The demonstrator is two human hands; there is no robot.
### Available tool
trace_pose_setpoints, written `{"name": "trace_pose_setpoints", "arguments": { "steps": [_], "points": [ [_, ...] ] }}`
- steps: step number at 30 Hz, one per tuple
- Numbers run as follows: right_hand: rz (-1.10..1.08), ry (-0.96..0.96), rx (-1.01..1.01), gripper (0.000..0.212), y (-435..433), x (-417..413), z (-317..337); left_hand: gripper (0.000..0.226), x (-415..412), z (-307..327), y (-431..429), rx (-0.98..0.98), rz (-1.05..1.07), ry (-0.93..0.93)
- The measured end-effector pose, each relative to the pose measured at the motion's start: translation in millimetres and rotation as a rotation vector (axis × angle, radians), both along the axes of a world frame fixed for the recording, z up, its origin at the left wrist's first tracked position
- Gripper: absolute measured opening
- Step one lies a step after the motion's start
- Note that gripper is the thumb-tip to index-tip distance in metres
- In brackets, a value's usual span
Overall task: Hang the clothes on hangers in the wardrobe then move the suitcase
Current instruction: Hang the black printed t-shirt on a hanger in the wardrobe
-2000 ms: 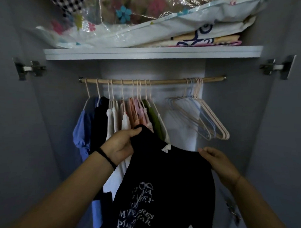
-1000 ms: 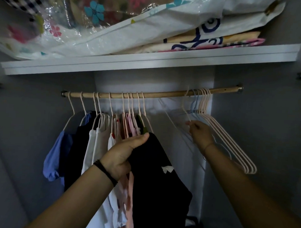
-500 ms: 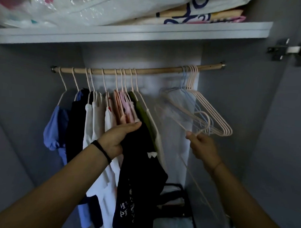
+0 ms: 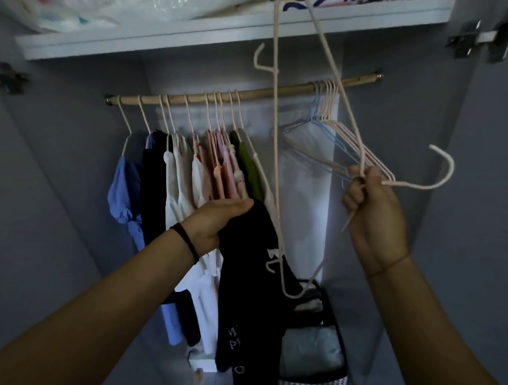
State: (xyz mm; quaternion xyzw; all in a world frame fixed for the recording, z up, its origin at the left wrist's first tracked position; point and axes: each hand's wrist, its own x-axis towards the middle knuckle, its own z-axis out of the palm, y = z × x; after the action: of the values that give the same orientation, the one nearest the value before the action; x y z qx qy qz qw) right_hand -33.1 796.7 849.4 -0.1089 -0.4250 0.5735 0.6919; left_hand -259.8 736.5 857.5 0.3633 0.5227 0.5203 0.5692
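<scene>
My left hand (image 4: 217, 222) grips a black T-shirt (image 4: 249, 293) with white print by its top edge; the shirt hangs down in front of the wardrobe. My right hand (image 4: 373, 213) is closed on a pale pink hanger (image 4: 277, 164) near its neck, off the rail. The hanger is turned sideways, with its hook (image 4: 441, 167) pointing right and its long frame reaching up past the shelf and down to the shirt. A wooden rail (image 4: 262, 93) carries several hung clothes (image 4: 207, 173) on the left and a bunch of empty hangers (image 4: 327, 123) on the right. No suitcase is visible.
A white shelf (image 4: 195, 36) above the rail holds plastic-wrapped bedding (image 4: 89, 5). A dark-framed fabric basket (image 4: 313, 347) with folded items stands on the wardrobe floor. Grey wardrobe doors stand open at both sides, with a hinge (image 4: 477, 37) at the upper right.
My right hand has pulled one pink hanger off the rail and raised it, turning it sideways in front of the shelf. My left hand still holds the black shirt in about the same place.
</scene>
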Motion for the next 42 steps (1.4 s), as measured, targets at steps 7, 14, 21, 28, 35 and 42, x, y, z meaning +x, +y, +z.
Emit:
{"name": "trace_pose_setpoints", "arguments": {
  "steps": [7, 14, 21, 28, 35, 42],
  "points": [
    [0.011, -0.097, 0.042, 0.029, -8, -27, -28, 0.027, -7, 5, -12, 0.036, -0.048, -0.039],
    [0.095, -0.438, 0.041, 0.061, 1, -20, -85, 0.03, -52, 2, -23, 0.031, 0.147, -0.221],
    [0.2, -0.578, 0.07, 0.052, 7, -12, -81, 0.025, -48, -19, -25, 0.023, 0.142, -0.323],
    [0.19, -0.473, 0.029, 0.051, 10, -31, -77, 0.031, -38, -1, -17, 0.029, 0.165, -0.278],
    [0.166, -0.572, 0.026, 0.057, 15, -11, -82, 0.041, -57, 12, -25, 0.082, 0.16, -0.313],
    [0.311, -0.793, 0.087, 0.029, 2, 7, -65, 0.04, -72, 9, -24, 0.213, 0.484, -0.065]
  ]
}}
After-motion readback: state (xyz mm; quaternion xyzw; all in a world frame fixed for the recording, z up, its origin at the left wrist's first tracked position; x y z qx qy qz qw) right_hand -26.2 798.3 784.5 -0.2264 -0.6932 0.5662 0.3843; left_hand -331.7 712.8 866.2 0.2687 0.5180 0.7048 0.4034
